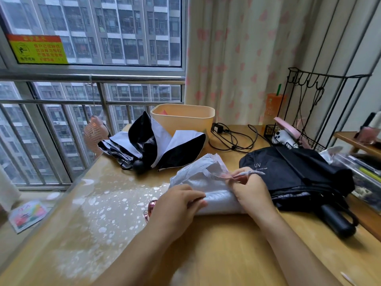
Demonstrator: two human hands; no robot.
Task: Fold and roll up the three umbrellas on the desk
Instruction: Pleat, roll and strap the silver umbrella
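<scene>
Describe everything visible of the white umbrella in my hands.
The white umbrella lies across the desk, collapsed, its thin crinkled fabric partly rolled, loose pleats fanning toward the back. The left hand grips the rolled part; the right hand pinches a pink-edged strap. A shiny pink handle pokes out beneath the left wrist.

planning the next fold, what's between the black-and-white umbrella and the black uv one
The white umbrella, partly rolled, lies between them, its loose canopy fanned upward, in the head view.
</scene>
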